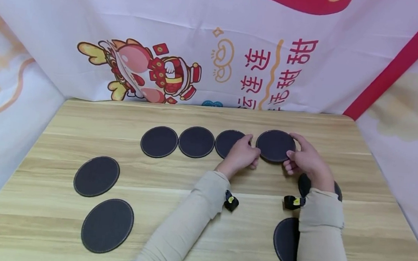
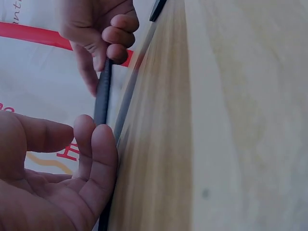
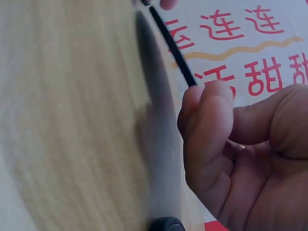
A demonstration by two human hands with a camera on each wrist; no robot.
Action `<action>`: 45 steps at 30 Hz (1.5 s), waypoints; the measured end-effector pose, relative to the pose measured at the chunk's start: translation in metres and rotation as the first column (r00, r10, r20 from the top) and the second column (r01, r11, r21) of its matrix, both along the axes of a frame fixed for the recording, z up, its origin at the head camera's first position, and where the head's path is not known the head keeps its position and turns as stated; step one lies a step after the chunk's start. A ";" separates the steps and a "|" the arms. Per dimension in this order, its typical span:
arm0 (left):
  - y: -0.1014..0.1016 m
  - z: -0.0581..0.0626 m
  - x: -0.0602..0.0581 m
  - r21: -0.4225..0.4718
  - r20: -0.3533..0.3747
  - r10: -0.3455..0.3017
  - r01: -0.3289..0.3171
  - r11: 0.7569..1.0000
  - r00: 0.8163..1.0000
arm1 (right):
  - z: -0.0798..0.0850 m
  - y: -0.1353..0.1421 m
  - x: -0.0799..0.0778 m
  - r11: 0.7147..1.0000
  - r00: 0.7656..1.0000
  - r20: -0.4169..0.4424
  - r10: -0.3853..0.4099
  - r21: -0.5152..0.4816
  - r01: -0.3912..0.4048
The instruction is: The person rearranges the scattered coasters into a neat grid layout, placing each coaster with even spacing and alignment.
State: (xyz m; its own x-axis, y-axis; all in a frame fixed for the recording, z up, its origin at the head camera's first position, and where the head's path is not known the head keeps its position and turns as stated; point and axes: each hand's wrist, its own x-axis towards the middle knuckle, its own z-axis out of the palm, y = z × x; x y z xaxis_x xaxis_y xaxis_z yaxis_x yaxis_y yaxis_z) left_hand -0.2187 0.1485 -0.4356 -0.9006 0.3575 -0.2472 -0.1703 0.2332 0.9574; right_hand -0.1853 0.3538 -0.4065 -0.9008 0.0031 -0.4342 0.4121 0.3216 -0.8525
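Note:
My right hand pinches the right edge of a round black coaster with light stitching near its rim. The left wrist view shows this coaster tipped edge-on, raised off the tabletop. Close by its left edge is my left hand, fingers bent loosely, fingertips right at the rim and thumb apart from them. Beneath that hand lies a similar coaster, partly covered. Two more coasters, a middle one and a left one, continue the row leftward, edge to edge.
On the left of the wooden table lie an upper coaster and a lower coaster. My right arm partly covers two others, a far coaster and a near coaster. A printed white cloth hangs behind the table.

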 end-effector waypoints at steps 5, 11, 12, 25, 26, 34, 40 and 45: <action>0.000 0.001 -0.001 0.011 0.008 0.004 -0.004 1.000 1.000 | -0.001 -0.005 -0.003 0.999 1.000 0.016 0.002 0.049 -0.003; -0.001 0.002 0.000 -0.001 0.007 -0.032 0.032 0.999 0.999 | -0.006 -0.011 -0.006 0.997 1.000 0.025 -0.001 0.079 -0.001; -0.001 0.002 0.000 -0.002 0.009 -0.035 0.035 0.999 0.999 | -0.007 -0.011 -0.006 0.996 1.000 0.026 -0.005 0.084 0.003; -0.002 0.004 0.001 0.024 0.026 -0.060 0.060 0.998 0.998 | -0.004 -0.013 -0.006 0.980 0.999 0.036 -0.001 0.198 -0.006; -0.002 0.005 0.001 0.025 0.026 -0.059 0.058 0.998 0.998 | -0.004 -0.013 -0.006 0.980 0.999 0.037 0.000 0.199 -0.008; -0.005 0.005 0.001 0.012 0.004 -0.069 0.069 0.998 0.998 | -0.003 -0.012 -0.005 0.985 0.999 0.034 0.006 0.170 -0.012; -0.006 0.000 0.003 0.002 0.015 -0.066 0.066 0.998 0.998 | -0.001 -0.008 0.000 0.991 1.000 0.025 -0.006 0.136 0.002; -0.007 0.000 0.002 0.028 0.021 -0.067 0.066 0.997 0.998 | 0.010 0.002 0.006 0.988 0.999 -0.049 -0.003 0.156 0.011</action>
State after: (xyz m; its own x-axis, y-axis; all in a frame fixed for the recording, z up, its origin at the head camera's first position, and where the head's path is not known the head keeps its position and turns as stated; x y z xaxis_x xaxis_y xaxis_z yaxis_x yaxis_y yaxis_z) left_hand -0.2165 0.1414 -0.4361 -0.8691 0.4233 -0.2558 -0.1760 0.2186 0.9598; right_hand -0.1791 0.3554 -0.3963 -0.9204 0.0738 -0.3840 0.3744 0.4495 -0.8110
